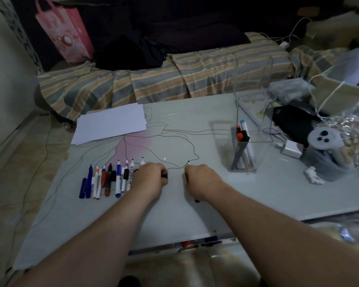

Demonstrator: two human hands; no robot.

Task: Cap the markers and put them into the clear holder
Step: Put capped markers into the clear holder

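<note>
Several uncapped markers (112, 179) lie in a row with loose caps on the whiteboard (195, 204), left of my hands. My left hand (151, 177) is curled round a black cap (164, 176) beside the row's right end. My right hand (201, 179) grips an uncapped marker (188, 162); its tip pokes out above the fingers and its dark rear end shows below the wrist. The clear holder (244, 154) stands to the right of my right hand with several capped markers upright inside.
White paper sheets (112, 123) lie at the board's far left. A larger clear box (253, 96) stands behind the holder. A white charger (292, 149), a grey cup of clothespins (327, 154) and bags crowd the right side. A striped bed runs behind.
</note>
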